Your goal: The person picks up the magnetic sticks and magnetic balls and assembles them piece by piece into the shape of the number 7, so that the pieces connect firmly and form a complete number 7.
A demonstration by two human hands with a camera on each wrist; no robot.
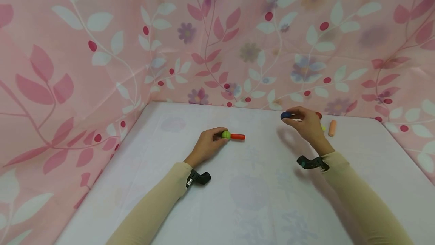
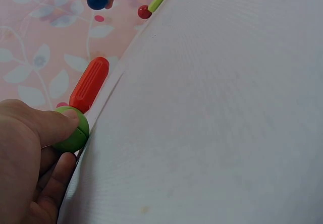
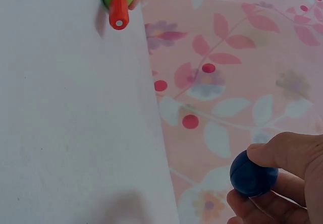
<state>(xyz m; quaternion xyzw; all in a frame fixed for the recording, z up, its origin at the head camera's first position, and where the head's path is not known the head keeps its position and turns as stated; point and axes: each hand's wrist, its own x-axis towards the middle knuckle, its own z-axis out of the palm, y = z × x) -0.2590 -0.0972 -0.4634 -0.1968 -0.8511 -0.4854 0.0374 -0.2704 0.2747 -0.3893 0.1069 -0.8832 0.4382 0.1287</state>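
My left hand [image 1: 211, 142] pinches a green ball [image 1: 225, 134] between thumb and fingers, low over the table. From the ball's right side a red ridged rod [image 1: 238, 136] sticks out; the left wrist view shows the rod [image 2: 90, 84] meeting the ball [image 2: 75, 133]. Farther right, my right hand [image 1: 306, 123] holds a dark blue ball [image 1: 286, 115] above the table, away from the rod. In the right wrist view the thumb and fingers grip this blue ball [image 3: 252, 173], and the red rod's end [image 3: 119, 19] shows a small pale hole.
Behind my right hand lie a red ball [image 2: 145, 12], a yellow-green rod [image 2: 157, 3] and a peach rod [image 1: 332, 128]. The white-covered table [image 1: 251, 192] ends at a pink floral cloth [image 1: 217, 41] at the back and sides.
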